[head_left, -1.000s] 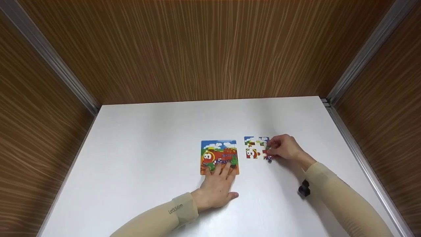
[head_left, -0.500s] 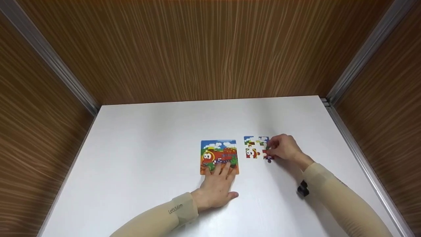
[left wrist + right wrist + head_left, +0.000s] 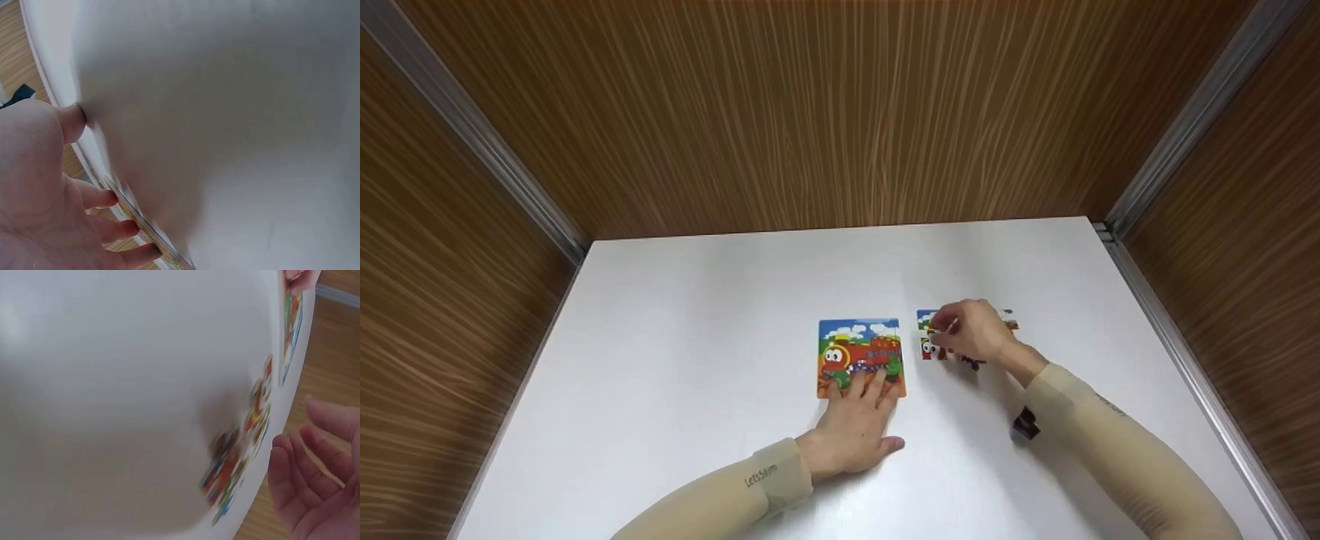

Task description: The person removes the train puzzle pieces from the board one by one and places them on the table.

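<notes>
The straight fingers of my left hand (image 3: 855, 431) rest on the lower edge of a square train picture puzzle board (image 3: 859, 341) in the head view. In the left wrist view, the fingertips (image 3: 149, 252) lie along the board's thin edge. To the right, my right hand (image 3: 979, 330) hovers over several loose jigsaw pieces and hides part of them. Its thumb and fingers are bent and apart, with nothing between them in the right wrist view. A piece with cartoon eyes (image 3: 928, 349) lies just under the fingertips, and blurred pieces (image 3: 225, 478) show below the hand.
The white table (image 3: 697, 337) is bounded by wood-grain panels (image 3: 840, 112) at the back and sides, with metal rails in the corners. Another piece (image 3: 1009, 320) lies beyond my right hand. A small black device (image 3: 1025, 424) sits under the right wrist.
My right hand has moved left from the right-hand pieces to above the piece with eyes. A piece behind it has come into view on the right. The left hand is still.
</notes>
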Tool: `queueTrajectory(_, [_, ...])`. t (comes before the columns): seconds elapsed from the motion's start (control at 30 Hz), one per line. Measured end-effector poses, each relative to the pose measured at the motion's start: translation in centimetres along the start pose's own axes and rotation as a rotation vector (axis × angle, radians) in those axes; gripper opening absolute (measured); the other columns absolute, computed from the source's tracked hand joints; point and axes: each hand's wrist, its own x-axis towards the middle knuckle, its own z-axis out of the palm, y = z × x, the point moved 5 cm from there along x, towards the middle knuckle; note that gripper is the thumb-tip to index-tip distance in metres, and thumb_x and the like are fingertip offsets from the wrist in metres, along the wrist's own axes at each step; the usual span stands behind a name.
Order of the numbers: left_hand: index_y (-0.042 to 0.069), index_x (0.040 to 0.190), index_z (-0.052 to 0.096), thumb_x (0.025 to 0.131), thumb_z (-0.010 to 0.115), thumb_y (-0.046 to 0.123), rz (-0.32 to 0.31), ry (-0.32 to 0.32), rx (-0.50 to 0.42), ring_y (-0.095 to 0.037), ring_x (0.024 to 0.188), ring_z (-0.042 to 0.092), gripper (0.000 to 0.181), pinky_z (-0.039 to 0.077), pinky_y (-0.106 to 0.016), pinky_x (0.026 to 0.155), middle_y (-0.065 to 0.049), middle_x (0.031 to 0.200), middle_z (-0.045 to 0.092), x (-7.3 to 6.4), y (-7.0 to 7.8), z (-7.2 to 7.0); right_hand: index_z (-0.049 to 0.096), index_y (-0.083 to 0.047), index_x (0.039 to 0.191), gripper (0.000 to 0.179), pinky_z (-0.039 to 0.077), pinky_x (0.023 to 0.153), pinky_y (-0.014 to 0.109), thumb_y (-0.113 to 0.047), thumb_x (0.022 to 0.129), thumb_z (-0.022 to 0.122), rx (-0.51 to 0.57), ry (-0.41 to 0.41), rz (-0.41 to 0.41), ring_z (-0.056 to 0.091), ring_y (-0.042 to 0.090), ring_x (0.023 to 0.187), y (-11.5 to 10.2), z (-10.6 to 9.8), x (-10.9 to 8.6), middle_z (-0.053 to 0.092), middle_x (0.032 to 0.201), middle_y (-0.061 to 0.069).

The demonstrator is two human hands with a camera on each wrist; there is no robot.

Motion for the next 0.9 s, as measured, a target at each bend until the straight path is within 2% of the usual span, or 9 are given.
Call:
queueTrajectory(0.17, [0.022,0.178,0.034,0.11,0.054,0.071,0.004,0.003,0.01,-0.041,0.173,0.031,0.086,0.041,-0.076,0.127,-0.011,0.188,0.029,-0.1,0.0,-0.2,0.084,-0.002,0.121,0.03,0.067,0.089,0.045,-0.014,0.094,0.089,0.031,-0.112,-0.041,0.08,0.025,0.096,-1.9,1.2,1.4,0.085,0.111,0.015])
queueTrajectory(0.3, [0.021,0.179,0.033,0.111,0.052,0.071,0.006,-0.005,0.022,-0.041,0.173,0.031,0.086,0.041,-0.076,0.128,-0.011,0.188,0.028,-0.2,0.1,-0.2,0.082,-0.002,0.129,0.039,0.068,0.092,0.045,-0.009,0.092,0.091,0.054,-0.219,-0.069,0.08,0.027,0.102,-3.2,2.2,2.4,0.084,0.119,0.015])
queueTrajectory(0.43, [0.021,0.179,0.033,0.111,0.051,0.071,0.012,-0.011,0.034,-0.042,0.173,0.03,0.086,0.041,-0.076,0.128,-0.011,0.189,0.027,-0.1,0.1,-0.1,0.083,-0.004,0.13,0.041,0.067,0.095,0.046,-0.006,0.09,0.092,0.043,-0.285,-0.115,0.08,0.029,0.105,-4.3,3.2,3.2,0.085,0.121,0.014])
queueTrajectory(0.57, [0.02,0.179,0.033,0.111,0.051,0.07,0.014,-0.011,0.026,-0.041,0.173,0.029,0.086,0.04,-0.076,0.128,-0.011,0.189,0.026,0.0,0.1,-0.1,0.084,-0.006,0.128,0.041,0.066,0.095,0.046,-0.007,0.088,0.094,-0.011,-0.317,-0.153,0.079,0.026,0.103,-5.1,4.3,3.7,0.086,0.119,0.012])
queueTrajectory(0.73, [0.02,0.178,0.035,0.111,0.053,0.069,0.019,0.001,0.016,-0.041,0.172,0.031,0.085,0.041,-0.076,0.127,-0.011,0.188,0.028,-0.1,0.0,0.0,0.086,-0.008,0.123,0.038,0.063,0.085,0.037,-0.01,0.086,0.096,-0.096,-0.31,-0.202,0.073,0.017,0.09,-5.6,5.3,3.9,0.086,0.106,0.009])
queueTrajectory(0.9, [0.019,0.178,0.035,0.111,0.054,0.069,0.02,-0.004,0.007,-0.042,0.173,0.03,0.085,0.04,-0.076,0.128,-0.012,0.188,0.028,-0.1,-0.1,-0.1,0.087,-0.009,0.12,0.03,0.058,0.08,0.031,-0.012,0.091,0.094,-0.11,-0.301,-0.202,0.068,0.014,0.087,-5.6,5.7,3.9,0.083,0.102,0.007])
